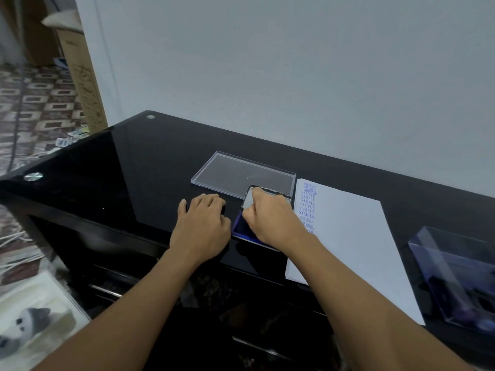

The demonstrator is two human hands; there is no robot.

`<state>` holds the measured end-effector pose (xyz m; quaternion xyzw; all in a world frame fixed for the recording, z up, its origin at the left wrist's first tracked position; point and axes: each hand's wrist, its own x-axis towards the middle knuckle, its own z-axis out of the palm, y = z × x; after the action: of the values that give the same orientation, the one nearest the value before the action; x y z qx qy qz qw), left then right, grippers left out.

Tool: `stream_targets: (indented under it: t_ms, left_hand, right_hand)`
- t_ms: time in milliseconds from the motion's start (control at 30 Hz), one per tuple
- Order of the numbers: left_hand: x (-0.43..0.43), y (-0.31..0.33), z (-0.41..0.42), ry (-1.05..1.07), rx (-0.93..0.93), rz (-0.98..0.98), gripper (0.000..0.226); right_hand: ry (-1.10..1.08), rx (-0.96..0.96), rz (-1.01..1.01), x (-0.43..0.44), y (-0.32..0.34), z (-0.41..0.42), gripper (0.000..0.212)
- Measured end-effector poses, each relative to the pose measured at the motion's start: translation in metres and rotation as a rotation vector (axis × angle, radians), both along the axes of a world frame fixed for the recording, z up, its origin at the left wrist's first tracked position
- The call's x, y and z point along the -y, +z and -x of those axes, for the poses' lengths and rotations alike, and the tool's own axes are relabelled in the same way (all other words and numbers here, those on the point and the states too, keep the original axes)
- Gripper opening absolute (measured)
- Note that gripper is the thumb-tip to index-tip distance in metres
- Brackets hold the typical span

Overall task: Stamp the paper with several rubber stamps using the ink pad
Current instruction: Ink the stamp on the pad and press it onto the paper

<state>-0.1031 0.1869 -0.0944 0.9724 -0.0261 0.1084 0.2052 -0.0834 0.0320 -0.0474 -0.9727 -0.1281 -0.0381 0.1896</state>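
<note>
Black table [120, 170], ink pad lid [248, 202] gripped by right fingers [257, 194], left hand [203, 223] alongside

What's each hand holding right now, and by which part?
Right hand pinches the ink pad lid at its left end, lid tilted up. Left hand covers something small and dark; cannot tell what.

A glossy black glass table [120, 170] stands against a pale wall [294, 62]. Just beyond the left hand [203, 223] and the right hand [270, 218] lies a flat clear acrylic lid [235, 172]. Well right of the right hand sits a clear plastic box [439, 263] with dark, unclear contents. Far left of the left hand are a tall cardboard box [80, 76], a patterned floor [34, 103] and white cables [16, 242].
</note>
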Motion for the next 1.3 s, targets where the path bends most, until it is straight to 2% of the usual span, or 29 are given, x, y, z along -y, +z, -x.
stream_targets:
  t_ms: [333, 733, 800, 967, 1067, 1167, 1300]
  left_hand:
    - [-0.001, 0.0, 0.0, -0.002, 0.002, 0.005, 0.038]
    - [-0.001, 0.001, -0.001, -0.012, -0.006, 0.006, 0.034]
    - [-0.002, 0.002, -0.001, -0.01, -0.017, 0.014, 0.032]
    - [0.002, 0.01, 0.0, -0.01, -0.014, 0.068, 0.041]
    - [0.013, 0.013, 0.002, -0.102, 0.084, 0.142, 0.046]
    - [0.024, 0.011, 0.009, -0.284, 0.222, 0.168, 0.053]
    - [0.036, 0.004, 0.019, -0.501, 0.335, 0.068, 0.067]
  right_hand:
    - [0.019, -0.007, 0.017, 0.0, 0.003, 0.001, 0.014]
    - [0.0, 0.07, -0.002, 0.004, 0.005, 0.018, 0.015]
    - [-0.046, 0.019, -0.097, 0.01, 0.011, 0.018, 0.017]
    - [-0.222, -0.069, -0.543, 0.046, 0.028, 0.015, 0.018]
    - [-0.289, -0.106, -0.636, 0.069, 0.039, 0.021, 0.015]
    - [-0.303, -0.123, -0.669, 0.085, 0.047, 0.033, 0.019]
    - [-0.316, -0.161, -0.553, 0.101, 0.045, 0.049, 0.015]
